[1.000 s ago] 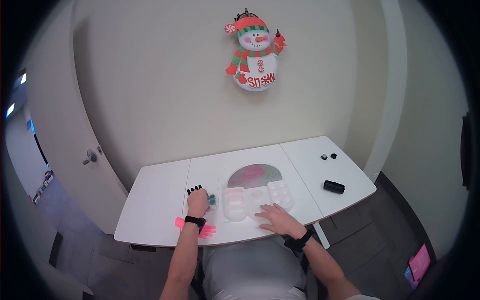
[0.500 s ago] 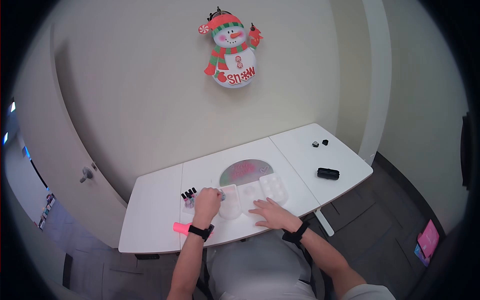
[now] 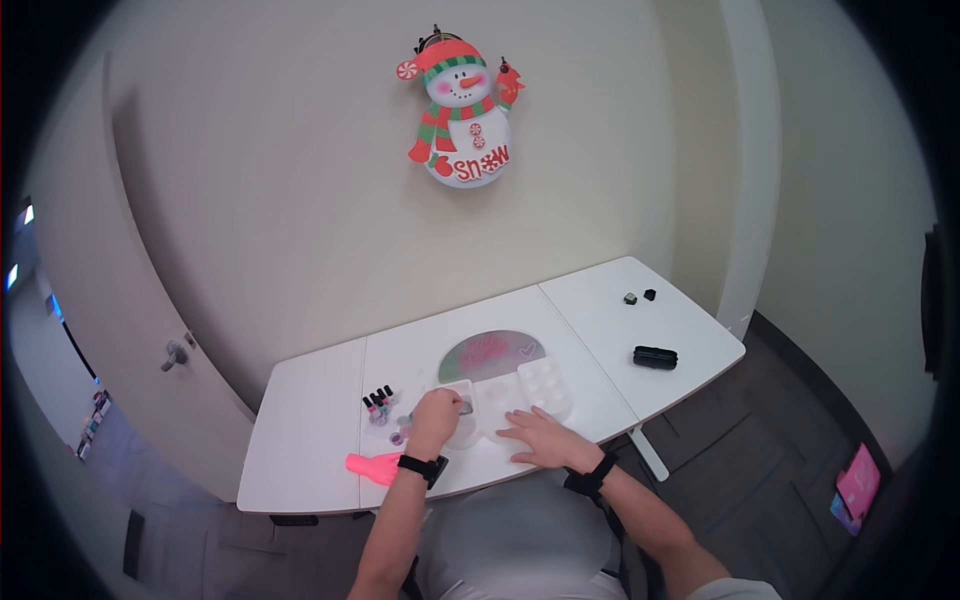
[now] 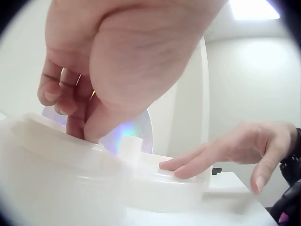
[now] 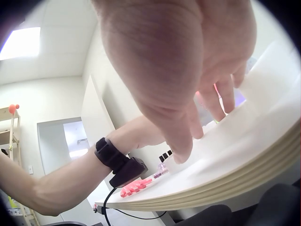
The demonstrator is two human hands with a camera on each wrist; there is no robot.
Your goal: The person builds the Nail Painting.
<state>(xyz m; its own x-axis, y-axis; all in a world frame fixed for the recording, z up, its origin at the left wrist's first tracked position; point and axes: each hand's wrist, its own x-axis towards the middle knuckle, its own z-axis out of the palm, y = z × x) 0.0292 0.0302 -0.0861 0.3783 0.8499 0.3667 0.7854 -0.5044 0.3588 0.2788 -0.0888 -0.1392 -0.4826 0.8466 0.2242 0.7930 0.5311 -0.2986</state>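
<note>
My left hand (image 3: 437,415) is over the left part of the white tray (image 3: 464,436), pinching a small greyish item (image 3: 466,407) between thumb and fingers. In the left wrist view, the fingertips of the left hand (image 4: 89,94) reach down behind the tray's raised rim (image 4: 56,141), which hides the item. My right hand (image 3: 545,438) lies palm down with fingers spread, its fingertips touching the tray's middle part. The right wrist view shows the right hand's (image 5: 174,70) fingers pointing down at the white tray (image 5: 235,127).
Left of the tray stand black-capped bottles (image 3: 378,400) and small purple-toned pots (image 3: 398,437). A pink hand-shaped form (image 3: 372,467) lies near the front edge. Behind the tray is a half-round iridescent board (image 3: 490,353). A black case (image 3: 655,357) and two small dark objects lie right.
My left hand has moved right from the small pots to above the tray's left part, carrying a small item. The pots stand uncovered. The right hand keeps its place on the tray.
</note>
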